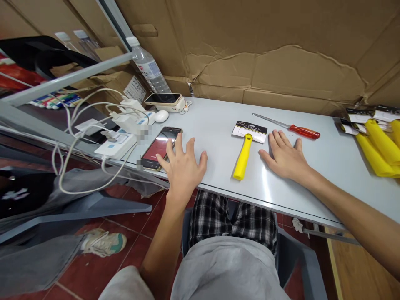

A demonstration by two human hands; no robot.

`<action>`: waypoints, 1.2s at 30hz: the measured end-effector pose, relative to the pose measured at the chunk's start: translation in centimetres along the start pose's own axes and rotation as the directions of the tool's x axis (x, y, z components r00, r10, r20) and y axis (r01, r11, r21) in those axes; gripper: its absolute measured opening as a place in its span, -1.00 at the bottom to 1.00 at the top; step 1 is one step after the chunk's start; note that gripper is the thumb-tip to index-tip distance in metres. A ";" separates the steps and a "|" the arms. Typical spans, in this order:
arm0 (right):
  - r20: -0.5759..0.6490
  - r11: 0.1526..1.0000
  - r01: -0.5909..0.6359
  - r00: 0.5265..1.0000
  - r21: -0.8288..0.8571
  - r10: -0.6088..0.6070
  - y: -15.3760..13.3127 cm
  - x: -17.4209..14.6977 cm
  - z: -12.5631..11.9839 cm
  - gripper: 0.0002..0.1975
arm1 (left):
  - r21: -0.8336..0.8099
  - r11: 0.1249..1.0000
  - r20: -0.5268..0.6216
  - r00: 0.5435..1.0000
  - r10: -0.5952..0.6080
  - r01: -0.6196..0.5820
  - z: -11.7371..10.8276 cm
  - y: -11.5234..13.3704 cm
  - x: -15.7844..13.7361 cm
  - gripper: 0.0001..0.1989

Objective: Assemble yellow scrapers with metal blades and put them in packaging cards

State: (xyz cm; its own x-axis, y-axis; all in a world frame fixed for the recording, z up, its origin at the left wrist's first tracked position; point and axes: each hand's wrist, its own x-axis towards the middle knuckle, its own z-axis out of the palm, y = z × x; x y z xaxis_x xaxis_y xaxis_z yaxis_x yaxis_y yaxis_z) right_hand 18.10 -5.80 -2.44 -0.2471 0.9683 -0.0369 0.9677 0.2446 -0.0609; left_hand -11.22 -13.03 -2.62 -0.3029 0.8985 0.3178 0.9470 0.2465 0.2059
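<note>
My left hand [185, 166] hovers at the table's near edge with fingers spread, partly over a phone [159, 150] with a lit reddish screen. I cannot tell whether a fingertip touches the phone. Palm down on the white table [212, 125], my right hand [286, 156] lies with its fingers stretched out and holds nothing. Just left of it is a yellow plastic handle [243, 160] with a black and white card [250, 132] at its top end. Beyond the right hand lies a screwdriver [303, 131] with a red handle, its shaft pointing left.
Several yellow handles with cards [379, 141] are piled at the right. On the left are power strips [117, 143] with tangled white cables, a white mouse [161, 116], a second phone [165, 100] and a water bottle [151, 68]. Cardboard [281, 79] stands behind. Another person's shoe [104, 242] shows below.
</note>
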 end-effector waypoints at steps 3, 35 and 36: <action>0.009 1.000 -0.006 1.000 -0.005 0.006 -0.1 -0.1 -0.1 -0.04 | 0.002 1.000 -0.003 1.000 0.001 -0.001 0.0 0.0 0.0 -0.44; 0.010 1.000 -0.003 1.000 -0.003 0.003 0.1 0.1 0.0 -0.03 | -0.001 1.000 -0.001 1.000 0.001 -0.001 0.0 0.0 0.0 -0.45; 0.013 1.000 -0.003 1.000 -0.006 0.004 0.1 0.1 0.0 -0.03 | 0.001 1.000 -0.001 1.000 0.002 -0.002 0.0 0.0 0.0 -0.45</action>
State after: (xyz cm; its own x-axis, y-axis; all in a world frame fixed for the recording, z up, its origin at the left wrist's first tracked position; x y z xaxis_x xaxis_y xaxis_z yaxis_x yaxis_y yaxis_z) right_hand 18.14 -5.74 -2.45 -0.2443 0.9684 -0.0501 0.9689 0.2416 -0.0544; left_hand -11.21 -13.07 -2.63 -0.3014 0.8984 0.3195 0.9477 0.2451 0.2046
